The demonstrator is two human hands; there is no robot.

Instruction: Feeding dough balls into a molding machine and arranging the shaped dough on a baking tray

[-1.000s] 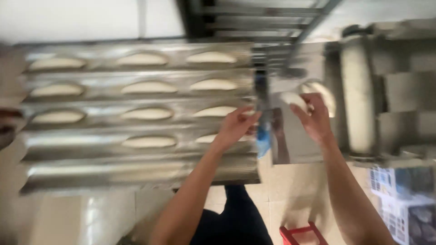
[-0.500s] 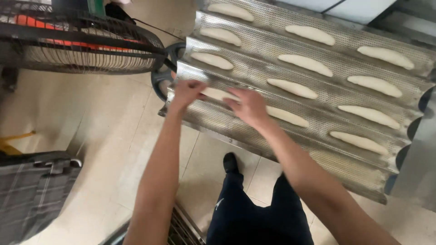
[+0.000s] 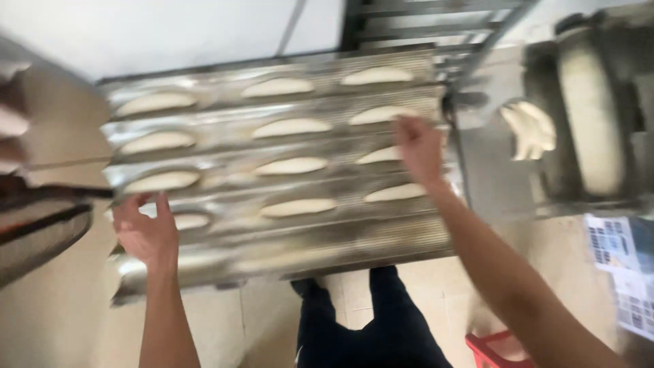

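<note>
The person holds a long corrugated metal baking tray point(image 3: 354, 238) in front of the body, above a tiled floor point(image 3: 54, 327). The left hand point(image 3: 145, 232) is at the left end of the tray, with the fingers point(image 3: 163, 204) curled over the near rim, so it seems to grip the metal; the picture is blurred and how tightly it closes cannot be told. The right hand point(image 3: 419, 146) is at the right end of the tray, fingers spread loosely and lying on the channels, touching the tray but not clearly closed around anything. In the channels lie pale oval dough pieces point(image 3: 291, 165) in rows, each apart from the next one, and the nearest channel looks mostly bare. To the right of the tray stands a grey dough machine point(image 3: 593, 116), and a piece of pale dough point(image 3: 528, 126) rests at its front. Behind the tray is a metal rack point(image 3: 436, 20). A red object point(image 3: 494, 347) shows near the bottom edge.
</note>
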